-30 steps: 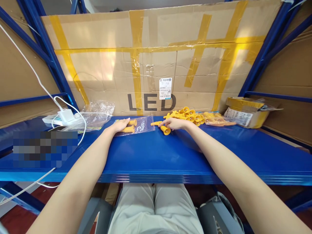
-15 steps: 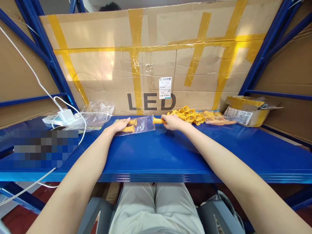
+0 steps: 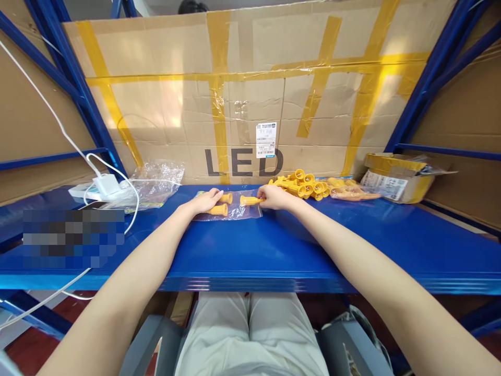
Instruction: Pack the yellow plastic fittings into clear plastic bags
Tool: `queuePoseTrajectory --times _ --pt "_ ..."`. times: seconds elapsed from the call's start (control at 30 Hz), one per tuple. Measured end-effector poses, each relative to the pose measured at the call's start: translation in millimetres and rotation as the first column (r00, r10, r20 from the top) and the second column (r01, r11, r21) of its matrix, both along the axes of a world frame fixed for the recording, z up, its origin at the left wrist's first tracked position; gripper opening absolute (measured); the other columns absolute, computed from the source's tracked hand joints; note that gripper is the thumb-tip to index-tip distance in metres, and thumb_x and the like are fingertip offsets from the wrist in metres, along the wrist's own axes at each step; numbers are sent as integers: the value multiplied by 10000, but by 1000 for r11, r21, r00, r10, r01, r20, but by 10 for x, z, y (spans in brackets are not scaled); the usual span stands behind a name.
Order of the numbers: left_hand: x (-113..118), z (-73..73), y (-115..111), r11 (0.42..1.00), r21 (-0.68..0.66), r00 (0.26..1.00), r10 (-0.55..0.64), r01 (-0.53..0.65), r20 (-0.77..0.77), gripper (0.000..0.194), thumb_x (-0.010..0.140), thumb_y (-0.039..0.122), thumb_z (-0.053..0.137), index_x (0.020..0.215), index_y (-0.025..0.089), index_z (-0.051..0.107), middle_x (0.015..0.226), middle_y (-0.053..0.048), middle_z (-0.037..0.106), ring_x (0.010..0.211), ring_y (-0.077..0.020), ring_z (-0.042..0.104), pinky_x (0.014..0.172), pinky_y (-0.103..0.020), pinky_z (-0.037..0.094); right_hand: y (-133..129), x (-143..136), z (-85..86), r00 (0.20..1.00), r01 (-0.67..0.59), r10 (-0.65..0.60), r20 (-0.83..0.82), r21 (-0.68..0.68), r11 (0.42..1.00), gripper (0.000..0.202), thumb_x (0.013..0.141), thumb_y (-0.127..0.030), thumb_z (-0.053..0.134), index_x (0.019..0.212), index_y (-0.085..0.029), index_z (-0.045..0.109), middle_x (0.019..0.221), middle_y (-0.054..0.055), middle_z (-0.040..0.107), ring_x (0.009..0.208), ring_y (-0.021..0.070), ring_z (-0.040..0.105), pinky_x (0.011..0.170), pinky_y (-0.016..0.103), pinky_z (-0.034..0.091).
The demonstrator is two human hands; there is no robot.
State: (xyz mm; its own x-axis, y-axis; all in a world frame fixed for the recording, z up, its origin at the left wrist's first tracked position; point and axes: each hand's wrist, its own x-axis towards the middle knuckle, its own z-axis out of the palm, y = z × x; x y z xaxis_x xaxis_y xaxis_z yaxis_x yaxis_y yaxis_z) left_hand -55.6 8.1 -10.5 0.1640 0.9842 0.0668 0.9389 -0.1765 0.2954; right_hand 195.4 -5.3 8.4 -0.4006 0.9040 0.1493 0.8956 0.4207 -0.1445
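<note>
My left hand (image 3: 206,200) is closed on the left end of a clear plastic bag (image 3: 245,212) lying on the blue shelf. Two yellow plastic pieces (image 3: 219,210) with ribbed, flared ends poke out to the right of its fingers, inside the bag; their other ends are hidden under the hand. Between the fingertips of my right hand (image 3: 274,197) is the narrow end of another yellow plastic piece (image 3: 249,200). Its wide end points left and lies within the bag's outline. Just behind the right hand is a pile of similar yellow pieces (image 3: 307,185).
A filled clear bag (image 3: 348,189) and an opened cardboard box (image 3: 397,180) sit on the right. On the left are crumpled plastic bags (image 3: 160,177), a white charger (image 3: 107,185) and looping cable. A large cardboard sheet (image 3: 176,115) stands behind the blue shelf (image 3: 250,250).
My left hand and the bag have shifted right. The yellow piece in my right hand has moved slightly left and down, from the bag's right edge to within its outline.
</note>
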Motion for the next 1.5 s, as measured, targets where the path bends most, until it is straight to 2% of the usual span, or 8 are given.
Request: queuePoseTrajectory --times 0.17,0.4,0.6,0.7,0.8,1.0,1.23,1.5 --pt "21 -9 -3 1000 11 1000 25 -25 -6 558 914 588 153 1147 211 490 1281 -123 608 1187 -289 552 982 -403 401 -3 78 89 979 -29 -5 -202 -161 986 207 691 -107 643 891 -162 631 846 23 692 630 119 598 532 209 427" --pt "45 -26 -3 1000 8 1000 -6 5 25 511 907 602 165 1029 220 481 1257 -133 613 1129 -279 584 949 -406 422 -36 -154 -75 969 178 -171 -181 27 984 144 770 -110 607 878 -182 667 995 39 712 962 194 625 797 277 431" --pt "44 -45 49 989 100 994 105 -106 21 553 916 565 154 1107 190 512 1339 -160 560 1287 -329 465 1071 -534 278 -38 -222 -181 975 167 -155 -158 72 983 122 856 -200 584 930 -198 680 1058 53 711 1005 201 628 767 253 437" --pt "30 -62 67 975 76 975 204 -211 84 616 915 559 152 1194 135 501 1371 -205 522 1301 -323 458 1059 -462 331 -34 -235 -219 976 162 -145 -164 96 982 140 857 -196 580 946 -201 687 1058 52 713 1022 210 628 787 265 444" --pt "35 -84 69 984 23 977 170 -174 127 654 913 560 165 1273 105 467 1388 -203 509 1300 -292 470 1029 -369 380 -14 -252 -267 975 150 -129 -181 109 983 144 858 -207 576 931 -197 700 1022 64 720 1000 218 639 791 275 451" --pt "118 -119 84 989 70 986 121 -130 119 659 916 552 176 1325 113 449 1409 -187 496 1324 -293 444 1045 -378 363 43 -244 -267 947 117 -86 -310 85 989 188 835 -150 573 967 -158 707 966 55 721 928 166 652 810 236 452" --pt "144 -81 56 969 47 948 226 -242 224 670 939 520 167 1383 69 386 1435 -209 456 1328 -299 440 1052 -390 363 34 -166 -170 951 262 -249 -181 55 963 237 861 -180 514 1035 -101 653 1088 174 677 1026 263 632 829 313 465" --pt "76 -131 84 975 70 936 180 -210 304 661 926 577 137 1316 142 445 1418 -172 491 1354 -298 405 1068 -419 345 96 -195 -270 899 21 -66 -433 -107 994 282 840 -93 489 1053 -128 670 931 56 699 814 138 642 778 236 486"
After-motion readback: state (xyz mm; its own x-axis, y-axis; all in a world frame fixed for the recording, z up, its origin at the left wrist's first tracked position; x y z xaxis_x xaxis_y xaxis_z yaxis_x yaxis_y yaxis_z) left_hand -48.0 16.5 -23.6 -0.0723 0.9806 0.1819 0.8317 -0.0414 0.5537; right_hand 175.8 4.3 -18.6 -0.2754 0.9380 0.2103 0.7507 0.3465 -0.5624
